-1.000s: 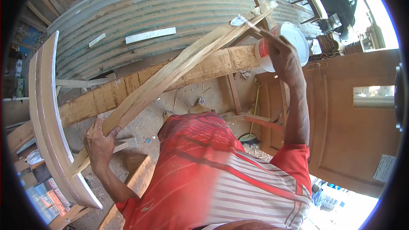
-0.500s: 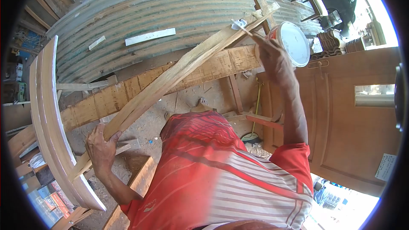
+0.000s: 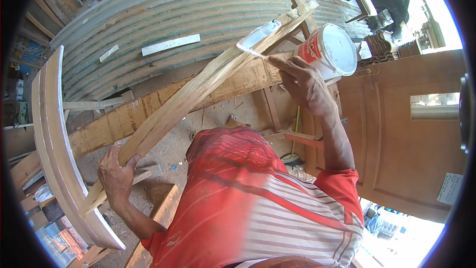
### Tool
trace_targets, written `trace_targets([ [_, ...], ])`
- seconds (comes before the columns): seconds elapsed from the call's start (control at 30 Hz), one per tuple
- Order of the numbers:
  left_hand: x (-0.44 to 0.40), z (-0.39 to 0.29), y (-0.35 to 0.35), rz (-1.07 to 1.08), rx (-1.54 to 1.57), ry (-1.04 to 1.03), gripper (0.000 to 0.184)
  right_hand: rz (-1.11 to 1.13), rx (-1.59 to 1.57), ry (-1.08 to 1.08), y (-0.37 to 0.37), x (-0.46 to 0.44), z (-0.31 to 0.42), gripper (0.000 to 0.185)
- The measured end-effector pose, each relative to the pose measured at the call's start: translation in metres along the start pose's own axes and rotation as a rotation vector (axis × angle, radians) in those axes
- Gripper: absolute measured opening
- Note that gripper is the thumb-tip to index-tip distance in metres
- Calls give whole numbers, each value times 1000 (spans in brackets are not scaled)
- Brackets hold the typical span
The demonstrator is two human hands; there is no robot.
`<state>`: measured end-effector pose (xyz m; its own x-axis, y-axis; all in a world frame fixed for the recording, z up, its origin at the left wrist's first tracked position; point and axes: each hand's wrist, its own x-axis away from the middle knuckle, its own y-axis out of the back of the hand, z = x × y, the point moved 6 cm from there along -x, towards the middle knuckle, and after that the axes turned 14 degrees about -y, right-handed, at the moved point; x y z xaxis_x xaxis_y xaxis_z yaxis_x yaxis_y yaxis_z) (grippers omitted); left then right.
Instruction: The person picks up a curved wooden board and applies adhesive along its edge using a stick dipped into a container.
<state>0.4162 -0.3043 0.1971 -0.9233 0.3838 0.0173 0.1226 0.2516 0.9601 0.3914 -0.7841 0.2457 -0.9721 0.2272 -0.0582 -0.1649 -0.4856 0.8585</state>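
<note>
A long rough wooden board (image 3: 183, 99) runs slantwise above the bench beam. My left hand (image 3: 117, 176) is closed around its near end, thumb on the top face. My right hand (image 3: 310, 82) pinches a thin, light-coloured stick (image 3: 258, 54) at the far part of the board. The tip of that stick meets a glossy white smear (image 3: 260, 33) on the board's surface; whether the tip is a brush or a bare end is too blurred to tell. Just beyond my right hand stands a white bucket (image 3: 339, 49) with a red label.
Beneath the board lies a thick wooden beam (image 3: 109, 124). A curved wooden panel (image 3: 57, 144) with white edges stands at left. Corrugated metal sheets (image 3: 124, 30) carry a white strip (image 3: 171, 44). A wooden door (image 3: 391, 154) is at right, a broom (image 3: 291, 159) below.
My right hand has drawn the stick along the board toward me and to the left. The white blob has become a longer smear. My left hand keeps its hold.
</note>
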Motion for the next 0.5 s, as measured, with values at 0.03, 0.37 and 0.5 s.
trace_targets([
  [0.03,0,0,0,3,0,5,50,32,-37,18,-1,2,3,44],
  [0.37,3,2,-2,-43,-25,-10,46,-254,239,-182,21,-31,-62,40],
  [0.5,0,1,0,-5,14,24,47,-265,200,79,13,-15,-23,51],
])
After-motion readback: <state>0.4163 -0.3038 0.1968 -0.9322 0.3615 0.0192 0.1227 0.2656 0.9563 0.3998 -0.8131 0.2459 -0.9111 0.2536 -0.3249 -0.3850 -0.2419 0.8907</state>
